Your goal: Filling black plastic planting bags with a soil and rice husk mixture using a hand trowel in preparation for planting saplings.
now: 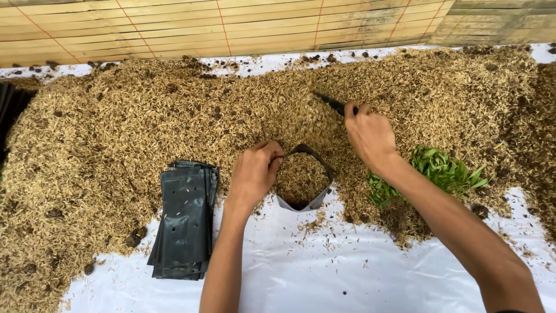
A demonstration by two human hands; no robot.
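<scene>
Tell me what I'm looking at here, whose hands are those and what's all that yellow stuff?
The camera sits on a person's head and looks down, so these are that person's own two hands. The yellow stuff is a big pile of dry husks spread on a white sheet. The left hand holds open a small black bag that is partly full of husks. The right hand grips a dark tool in the pile. Flat black bags lie stacked on the left, and green leafy sprigs lie on the right.

Both bare forearms extended forward, converging slightly. The left hand (pixel 255 171) was curled, its fingers bent inward and pinched toward the thumb. The right hand (pixel 369 134), ahead of and beside the left, was closed in a grip, knuckles uppermost.
</scene>
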